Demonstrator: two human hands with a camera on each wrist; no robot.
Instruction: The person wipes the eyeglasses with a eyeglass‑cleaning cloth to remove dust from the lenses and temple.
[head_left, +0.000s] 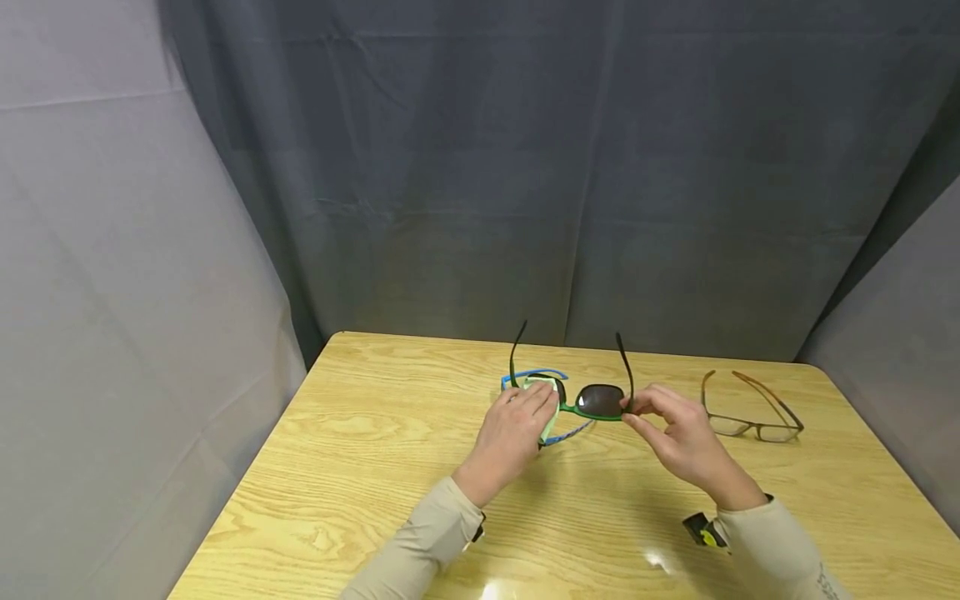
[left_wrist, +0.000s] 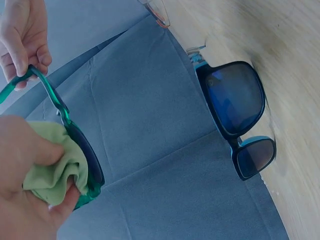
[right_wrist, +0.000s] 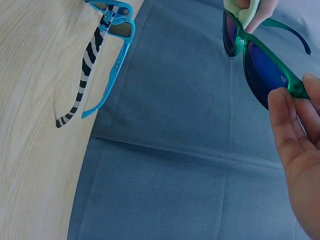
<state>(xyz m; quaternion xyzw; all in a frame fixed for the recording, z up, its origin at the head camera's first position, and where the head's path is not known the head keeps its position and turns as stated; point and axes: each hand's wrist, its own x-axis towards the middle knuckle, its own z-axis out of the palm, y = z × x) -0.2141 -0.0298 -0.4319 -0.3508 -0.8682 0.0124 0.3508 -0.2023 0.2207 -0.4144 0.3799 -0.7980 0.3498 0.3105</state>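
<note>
Green-framed sunglasses [head_left: 600,402] with dark lenses are held above the table, their dark temples unfolded and pointing away. My left hand [head_left: 513,429] pinches a light green cloth [left_wrist: 60,170] around one lens, thumb on one side and fingers on the other. The cloth covers much of that lens. At the opposite end, my right hand [head_left: 686,437] grips the frame's corner by the hinge between thumb and fingers. Beneath them lies a second pair of sunglasses [left_wrist: 237,97], with blue temples, one bearing black-and-white stripes in the right wrist view; the head view shows it partly hidden.
Eyeglasses [head_left: 776,433] with clear lenses and orange-brown temples lie unfolded on the right of the wooden table [head_left: 337,500]. Grey curtains [head_left: 465,183] stand behind the table and at both sides. A small black and yellow device [head_left: 701,530] sits by the right wrist.
</note>
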